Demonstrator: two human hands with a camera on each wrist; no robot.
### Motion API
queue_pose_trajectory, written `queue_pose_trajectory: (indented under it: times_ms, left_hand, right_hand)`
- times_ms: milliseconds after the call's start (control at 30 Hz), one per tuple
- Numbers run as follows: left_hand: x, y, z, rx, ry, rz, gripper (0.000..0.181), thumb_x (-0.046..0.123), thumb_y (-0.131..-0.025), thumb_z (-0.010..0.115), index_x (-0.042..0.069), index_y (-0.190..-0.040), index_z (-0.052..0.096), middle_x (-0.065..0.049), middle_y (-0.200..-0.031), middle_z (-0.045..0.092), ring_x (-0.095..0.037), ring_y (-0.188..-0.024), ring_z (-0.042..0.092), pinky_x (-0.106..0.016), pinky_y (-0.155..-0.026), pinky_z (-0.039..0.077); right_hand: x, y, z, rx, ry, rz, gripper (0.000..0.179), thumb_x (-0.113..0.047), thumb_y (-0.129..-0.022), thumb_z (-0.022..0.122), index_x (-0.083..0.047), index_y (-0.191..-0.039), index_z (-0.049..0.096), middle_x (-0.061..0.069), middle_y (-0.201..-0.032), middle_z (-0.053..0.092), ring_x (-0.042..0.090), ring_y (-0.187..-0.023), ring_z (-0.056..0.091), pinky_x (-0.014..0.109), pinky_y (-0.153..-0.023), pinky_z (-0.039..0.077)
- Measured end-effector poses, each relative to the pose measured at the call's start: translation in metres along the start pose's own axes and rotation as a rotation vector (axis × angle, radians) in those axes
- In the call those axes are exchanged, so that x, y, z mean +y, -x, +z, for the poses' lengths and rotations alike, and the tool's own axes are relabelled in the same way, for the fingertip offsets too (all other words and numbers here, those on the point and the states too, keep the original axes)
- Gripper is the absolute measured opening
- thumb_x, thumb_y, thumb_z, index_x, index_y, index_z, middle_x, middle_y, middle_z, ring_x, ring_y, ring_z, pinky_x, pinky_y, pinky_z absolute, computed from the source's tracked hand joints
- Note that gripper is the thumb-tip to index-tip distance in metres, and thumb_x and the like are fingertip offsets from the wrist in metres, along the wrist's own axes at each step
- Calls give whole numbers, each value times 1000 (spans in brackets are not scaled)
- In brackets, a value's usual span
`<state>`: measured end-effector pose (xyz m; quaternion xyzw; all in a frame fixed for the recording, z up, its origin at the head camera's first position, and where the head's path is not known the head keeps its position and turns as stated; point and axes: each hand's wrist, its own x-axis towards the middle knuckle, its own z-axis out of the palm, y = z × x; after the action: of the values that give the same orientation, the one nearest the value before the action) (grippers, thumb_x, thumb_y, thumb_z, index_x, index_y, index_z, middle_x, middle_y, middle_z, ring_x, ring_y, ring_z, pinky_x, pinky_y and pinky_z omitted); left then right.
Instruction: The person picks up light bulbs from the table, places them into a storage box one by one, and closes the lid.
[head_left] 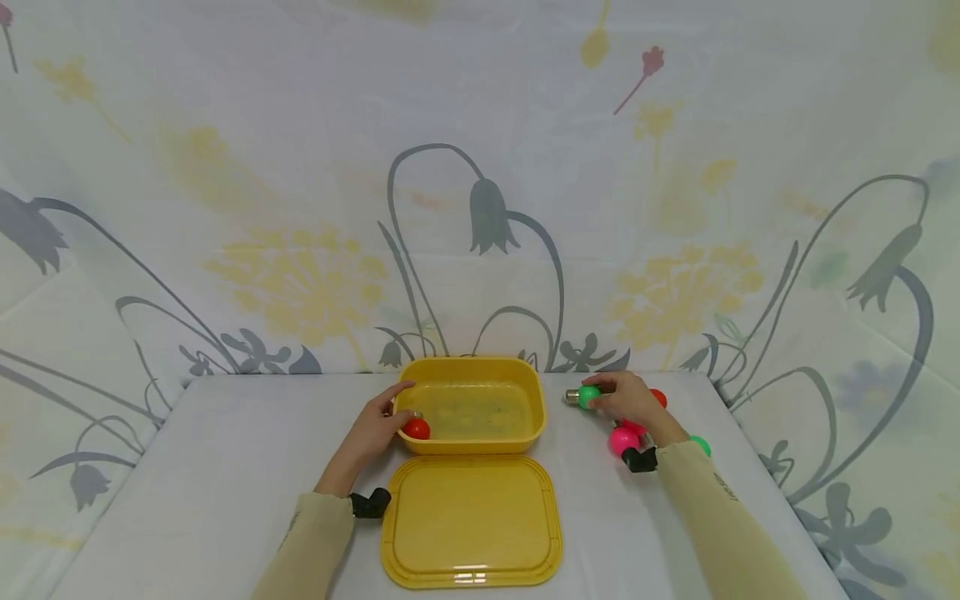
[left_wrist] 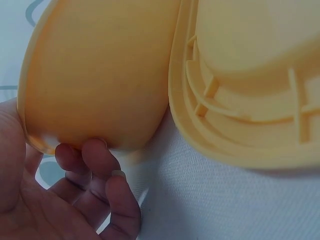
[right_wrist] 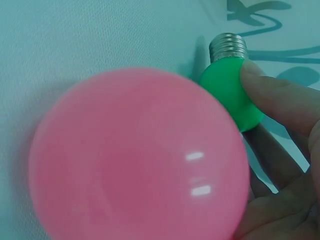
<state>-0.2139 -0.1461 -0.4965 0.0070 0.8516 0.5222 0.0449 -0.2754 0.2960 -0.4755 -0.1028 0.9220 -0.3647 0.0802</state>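
My left hand grips the left end of a yellow plastic box, its thumb over the rim and its fingers curled against the outside wall. Inside the box, beside that thumb, lies a red light bulb. To the right of the box, my right hand pinches a green light bulb between thumb and fingers, its metal screw base pointing left in the head view. A pink light bulb fills much of the right wrist view, in front of the right palm.
A yellow lid lies flat just in front of the box. Around the right hand and wrist are another red bulb, pink bulbs and a second green bulb. A flower-patterned cloth rises behind the white table.
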Motion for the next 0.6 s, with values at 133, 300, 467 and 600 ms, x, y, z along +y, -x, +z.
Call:
queue_pose_trajectory:
  times_ms: [133,300,467,600]
  left_hand:
    - [1,1,0,-2,-1,-8,51,16,-96,60,19,-146,51,-9,-83,40,-23,-78,42,-31,-64,34]
    - [0,1,0,-3,2,-24,52,16,-95,61,20,-146,51,-9,-86,40,-24,-82,43,-33,-67,35]
    - [0,0,1,-3,4,-24,52,17,-96,61,19,-146,50,-9,-86,40,-24,-81,42,-33,-66,34]
    - [1,0,1,-4,6,-23,52,16,-95,61,19,-146,51,-9,-85,40,-23,-80,42,-32,-66,34]
  right_hand:
    - [0,0,-1,5,-16,-2,42,-10,-86,75,-1,-126,67,19,-120,66,36,-112,61,44,-89,51]
    - [-1,0,-3,11,-30,-12,41,-10,-87,74,-2,-126,67,18,-120,67,35,-111,61,42,-89,51]
    - [-2,2,-6,13,-34,-33,40,-12,-87,74,-2,-126,67,18,-119,67,35,-111,61,44,-88,52]
    - [0,2,-7,20,-35,-51,41,-12,-87,74,-2,-126,67,17,-118,68,35,-111,62,45,-89,51]
